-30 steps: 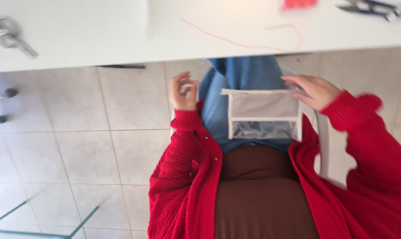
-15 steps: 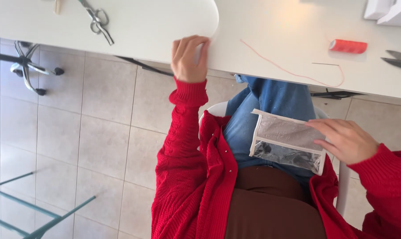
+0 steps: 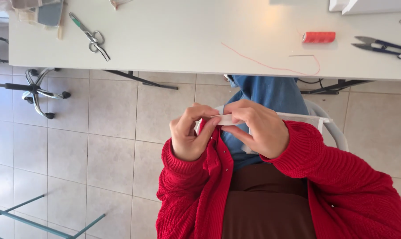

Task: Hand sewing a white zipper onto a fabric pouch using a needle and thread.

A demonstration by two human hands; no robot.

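I see a small white pouch (image 3: 293, 118) held over the lap, below the table's near edge, both hands pinched on its left end. The left hand (image 3: 189, 135) and right hand (image 3: 256, 128) clamp thumb to fingertip there, likely to steady the edge. I cannot tell what is inside. On the table (image 3: 187, 40): orange thread spool (image 3: 318, 37), snips (image 3: 379, 45) near the right edge, scissors (image 3: 90, 35) left.

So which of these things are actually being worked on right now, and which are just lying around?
In hand:
- left hand and right hand, both pinching the edge of the white pouch

Lying about on the white table:
- orange thread spool with its loose thread
- thread snips
- scissors
- fabric pieces at the corner
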